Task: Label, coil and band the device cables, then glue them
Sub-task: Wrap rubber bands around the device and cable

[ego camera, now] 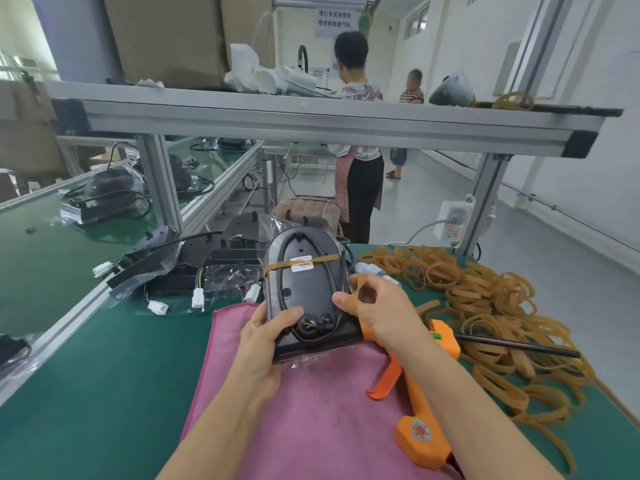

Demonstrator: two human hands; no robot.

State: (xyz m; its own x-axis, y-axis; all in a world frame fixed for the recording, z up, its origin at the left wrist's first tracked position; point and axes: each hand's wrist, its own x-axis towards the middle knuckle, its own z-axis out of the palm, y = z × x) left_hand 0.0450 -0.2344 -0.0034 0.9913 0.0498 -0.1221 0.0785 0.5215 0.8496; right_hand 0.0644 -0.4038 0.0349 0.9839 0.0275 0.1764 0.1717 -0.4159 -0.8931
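A black oval device [304, 292] in a clear bag stands tilted over the pink cloth [311, 403]. Its black cable [332, 271] is coiled round its back. One tan rubber band [277, 266] crosses the upper part, over a white label [302, 264]. My left hand [266, 337] grips the device's lower left edge, thumb on its face. My right hand [377, 306] is at the device's right edge and pinches a second tan rubber band [358, 289] between thumb and fingers.
An orange glue gun [422, 417] lies on the cloth's right side, under my right forearm. A big heap of rubber bands [485, 299] covers the green table to the right. Several bagged devices with white connectors [197, 271] lie behind. A metal shelf frame [311, 123] spans overhead. Two people stand beyond.
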